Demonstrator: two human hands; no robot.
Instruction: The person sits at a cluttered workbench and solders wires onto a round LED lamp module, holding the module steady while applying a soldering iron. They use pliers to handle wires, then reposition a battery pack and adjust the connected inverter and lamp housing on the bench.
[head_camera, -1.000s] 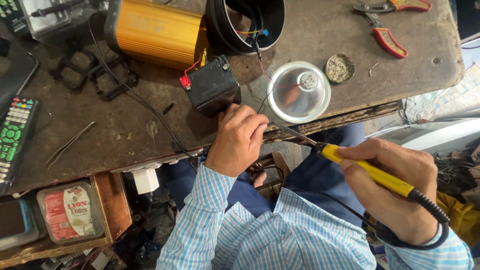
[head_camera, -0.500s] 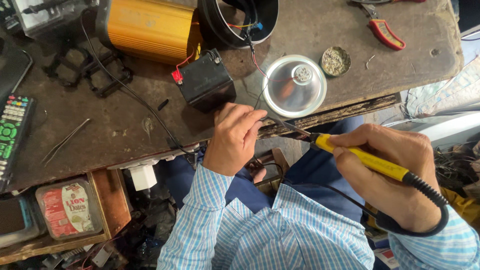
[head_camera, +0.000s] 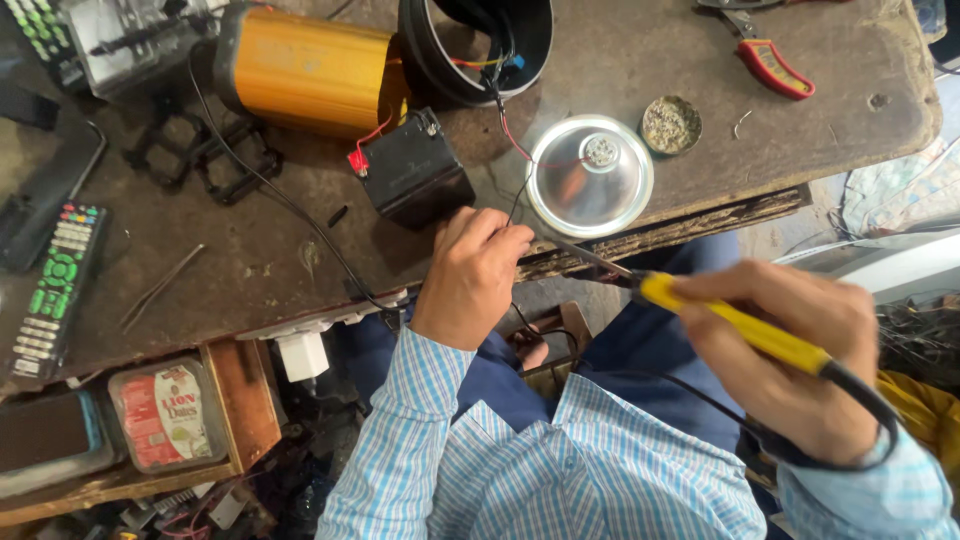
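Looking down from head height, a worn brown workbench (head_camera: 620, 60) fills the upper part of the view, and everything else is placed against it. On its far left part lies a gold metal box (head_camera: 305, 70), with the open rim of a black round housing (head_camera: 478, 45) beside it at the far edge. Nearer the front edge sits a small black battery (head_camera: 415, 180) with a red clip, and to its right a shiny silver dish (head_camera: 590, 178) with thin red and black wires running to it. A small round tin (head_camera: 670, 124) and red-handled pliers (head_camera: 768, 62) lie farther right; a remote control (head_camera: 55, 290) rests at the bench's left end. Below the front edge, the person's left hand (head_camera: 472, 280) has its fingers pinched together on a thin black wire, just in front of the battery. The right hand (head_camera: 790, 350) is wrapped firmly around a yellow-handled soldering iron (head_camera: 735, 325), off the bench and over the person's lap. The iron's long axis runs diagonally, cord end low at the right, metal tip pointing up and left toward the bench edge between the left hand and the dish. Judging from this, the hot tip is close to the left fingers and the wire's coating; a small slip could burn skin or melt insulation, and the trailing cord could snag on the wrist.
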